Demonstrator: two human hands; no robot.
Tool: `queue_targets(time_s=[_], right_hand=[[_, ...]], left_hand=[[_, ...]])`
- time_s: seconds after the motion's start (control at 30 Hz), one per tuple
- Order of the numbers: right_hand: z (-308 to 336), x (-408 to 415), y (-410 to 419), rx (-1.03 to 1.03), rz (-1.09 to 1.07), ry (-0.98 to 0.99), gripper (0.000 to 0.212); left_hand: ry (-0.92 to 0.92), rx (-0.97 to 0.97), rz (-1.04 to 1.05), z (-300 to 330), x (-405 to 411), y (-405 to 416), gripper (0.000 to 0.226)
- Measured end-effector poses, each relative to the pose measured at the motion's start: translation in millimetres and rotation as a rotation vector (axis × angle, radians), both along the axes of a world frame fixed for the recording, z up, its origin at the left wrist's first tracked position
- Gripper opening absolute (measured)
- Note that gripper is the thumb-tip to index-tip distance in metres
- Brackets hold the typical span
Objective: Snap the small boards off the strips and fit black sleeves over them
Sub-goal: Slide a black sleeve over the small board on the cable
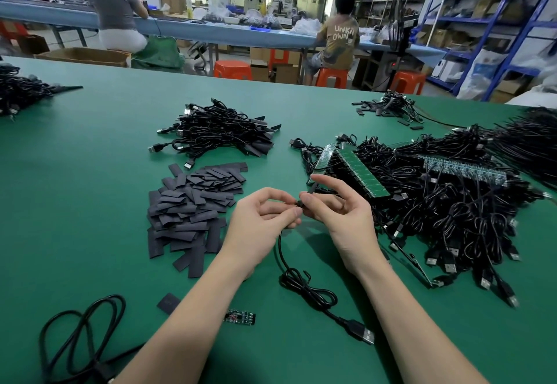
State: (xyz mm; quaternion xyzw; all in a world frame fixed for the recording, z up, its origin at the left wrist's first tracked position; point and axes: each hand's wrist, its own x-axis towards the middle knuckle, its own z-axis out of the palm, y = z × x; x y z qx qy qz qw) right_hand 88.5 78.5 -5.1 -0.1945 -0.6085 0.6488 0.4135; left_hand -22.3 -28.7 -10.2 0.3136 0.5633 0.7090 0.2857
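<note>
My left hand [265, 217] and my right hand [337, 214] meet above the green table, fingertips pinching the end of a black USB cable [304, 288]. A black sleeve [311, 188] sticks up between my right thumb and forefinger; the board inside is hidden. The cable hangs down to a coil and its USB plug [363, 334] lies on the table. A pile of flat black sleeves [190, 205] lies left of my hands. Green board strips [361, 172] with cables attached rest at the right.
A heap of sleeved cables [223, 130] lies behind the sleeve pile. One loose small board [239, 317] and a single sleeve [168, 303] lie near my left forearm, beside a loose cable [81, 338]. More cable heaps [470, 202] fill the right. People sit at a far bench.
</note>
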Motion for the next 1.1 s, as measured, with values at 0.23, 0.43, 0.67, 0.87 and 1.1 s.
queue_targets(time_s=[0.23, 0.43, 0.67, 0.87, 1.1], right_hand=[[-2.6, 1.1, 1.8, -0.028, 0.038, -0.006, 0.035], [0.0, 1.3, 0.2, -0.048, 0.045, 0.017, 0.038], [0.8, -0.3, -1.8, -0.095, 0.014, 0.055, 0.032], [1.8, 1.5, -1.4, -0.111, 0.052, 0.034, 0.028], [1.8, 1.0, -1.3, -0.118, 0.068, 0.028, 0.029]], left_hand=[[0.001, -0.001, 0.004, 0.3, -0.4, -0.8, 0.015], [0.009, 0.006, 0.0, -0.6, -1.1, -0.2, 0.015], [0.011, -0.003, -0.02, -0.8, -1.6, 0.9, 0.012], [0.005, -0.005, -0.006, -0.3, -0.4, -0.2, 0.012], [0.005, -0.008, -0.001, 0.6, 0.2, -0.6, 0.013]])
